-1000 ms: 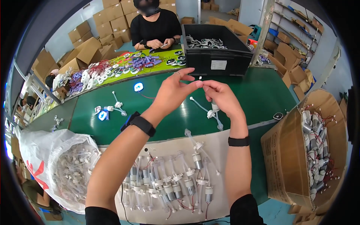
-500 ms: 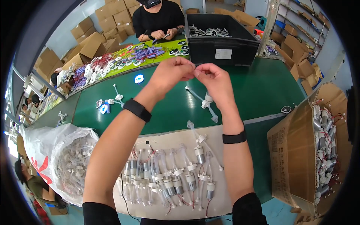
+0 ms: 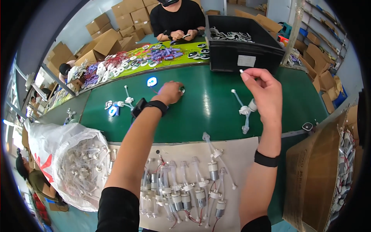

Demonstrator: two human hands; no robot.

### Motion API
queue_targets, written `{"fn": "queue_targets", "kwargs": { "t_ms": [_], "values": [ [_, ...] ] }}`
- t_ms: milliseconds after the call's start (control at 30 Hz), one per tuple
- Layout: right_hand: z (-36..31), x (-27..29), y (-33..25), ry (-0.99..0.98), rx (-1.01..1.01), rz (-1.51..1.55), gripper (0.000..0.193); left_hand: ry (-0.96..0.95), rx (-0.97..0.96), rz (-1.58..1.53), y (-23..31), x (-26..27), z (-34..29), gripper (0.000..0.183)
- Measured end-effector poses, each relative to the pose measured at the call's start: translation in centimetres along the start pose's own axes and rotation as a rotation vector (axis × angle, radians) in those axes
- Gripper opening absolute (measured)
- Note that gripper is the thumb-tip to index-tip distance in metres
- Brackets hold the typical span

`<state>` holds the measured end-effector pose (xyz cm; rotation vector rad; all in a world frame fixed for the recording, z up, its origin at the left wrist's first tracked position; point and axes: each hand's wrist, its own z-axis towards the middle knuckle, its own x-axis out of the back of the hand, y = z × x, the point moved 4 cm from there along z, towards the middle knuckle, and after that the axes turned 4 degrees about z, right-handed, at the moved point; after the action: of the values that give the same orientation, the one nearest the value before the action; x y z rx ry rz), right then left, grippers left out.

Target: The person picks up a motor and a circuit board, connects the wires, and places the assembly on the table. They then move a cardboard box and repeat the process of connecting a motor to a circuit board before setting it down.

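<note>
My right hand (image 3: 264,87) is raised over the right side of the green table, thumb and fingers pinching a small white connector (image 3: 242,71). Just below it is a pump assembly (image 3: 244,110) with clear tubing and a white joint; its motor is partly hidden by the hand. Low over the middle of the table, my left hand (image 3: 170,92) has its fingers curled around a small round white piece (image 3: 182,90), mostly covered. A white disc (image 3: 152,81) glowing blue lies beside that hand. Farther left are another tube assembly (image 3: 128,100) and a second glowing disc (image 3: 113,111).
Pump motors with tubes (image 3: 185,199) lie on a beige board in front of me. A plastic bag of tube fittings (image 3: 83,170) is at left, a cardboard box of motors (image 3: 309,181) at right. Behind the table stand a black bin (image 3: 247,50) and a co-worker (image 3: 177,19).
My hands, together before, have parted: the left moved down and left to the table, the right moved right with the white connector. The pump assembly shifted right too. The view has also shifted.
</note>
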<state>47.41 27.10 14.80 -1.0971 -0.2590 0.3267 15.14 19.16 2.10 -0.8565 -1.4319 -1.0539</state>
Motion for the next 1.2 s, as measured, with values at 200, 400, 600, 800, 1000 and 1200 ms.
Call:
{"fn": "queue_targets", "kwargs": {
  "t_ms": [200,400,600,800,1000,1200],
  "values": [
    [-0.2,-0.8,1.0,-0.096,-0.080,-0.022,0.011,0.039,0.029,0.023,2.5,0.9,0.3,0.048],
    [-0.9,-4.1,2.4,-0.230,-0.194,0.037,0.011,0.261,0.167,-0.530,7.1,5.2,-2.8,0.050],
    [-1.2,-4.7,3.4,-0.280,-0.274,0.122,0.013,0.054,0.248,-1.407,9.4,4.1,-4.5,0.035],
    [-1.4,-5.7,4.4,-0.280,-0.268,0.089,0.014,-0.002,0.138,-1.734,10.6,4.3,-5.9,0.035],
    [-1.9,-7.1,4.9,-0.268,-0.268,0.030,0.013,0.059,0.152,-1.795,10.9,3.9,-6.5,0.037],
    [-2.1,-7.5,5.0,-0.137,-0.016,-0.214,0.014,0.062,0.146,-1.798,11.4,3.5,-6.8,0.036]
  ]
}}
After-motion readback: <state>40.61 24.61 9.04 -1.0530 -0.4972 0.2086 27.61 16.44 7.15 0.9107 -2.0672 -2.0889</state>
